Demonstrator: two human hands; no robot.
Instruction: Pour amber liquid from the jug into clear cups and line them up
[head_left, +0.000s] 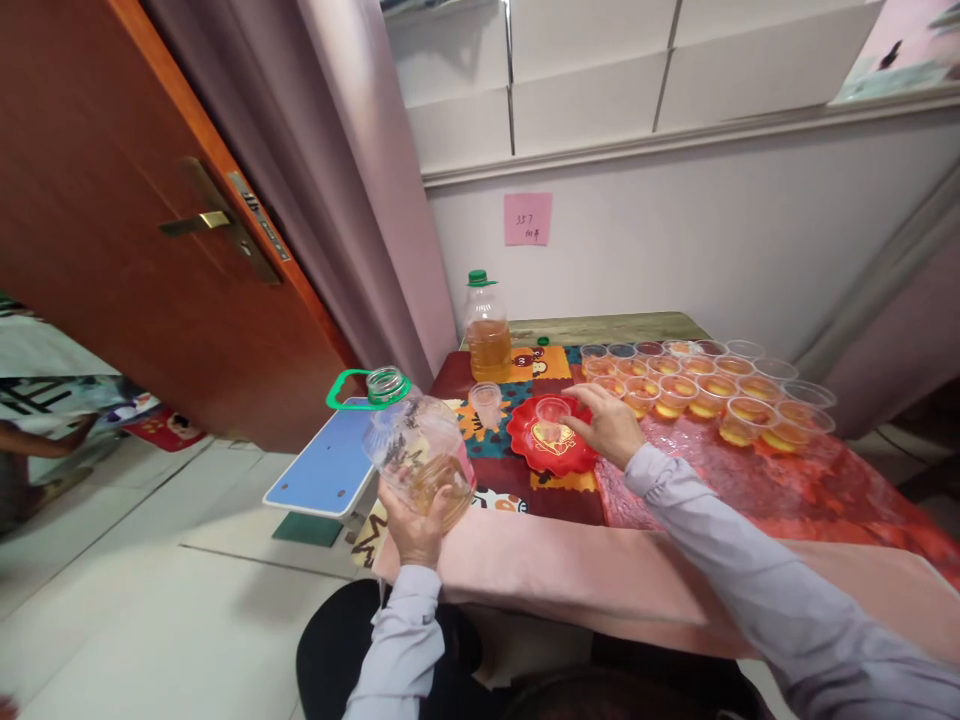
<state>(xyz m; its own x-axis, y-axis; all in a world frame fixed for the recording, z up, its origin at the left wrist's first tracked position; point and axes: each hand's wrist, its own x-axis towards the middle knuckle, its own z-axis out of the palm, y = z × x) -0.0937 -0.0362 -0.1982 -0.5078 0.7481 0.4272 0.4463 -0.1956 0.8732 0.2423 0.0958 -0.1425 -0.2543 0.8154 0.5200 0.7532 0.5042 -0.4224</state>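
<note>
My left hand (pixel 414 528) grips the bottom of a large clear oil jug (pixel 417 450) with a green handle and an uncapped neck. The jug is tilted and holds a little amber oil. It hangs over the table's left edge. My right hand (pixel 609 422) rests on the red plate (pixel 534 450), its fingers touching a small clear plastic cup (pixel 553 412) that stands on the plate. Another empty cup (pixel 486 402) stands left of the plate. Several cups (pixel 705 385) filled with amber liquid stand in rows to the right.
A capped bottle of amber oil (pixel 487 332) stands at the table's far left. A pink note (pixel 527 218) is stuck on the wall. A blue-topped stool (pixel 325 468) sits left of the table, beside a brown door (pixel 135 230). Another person's arm (pixel 45 440) shows at far left.
</note>
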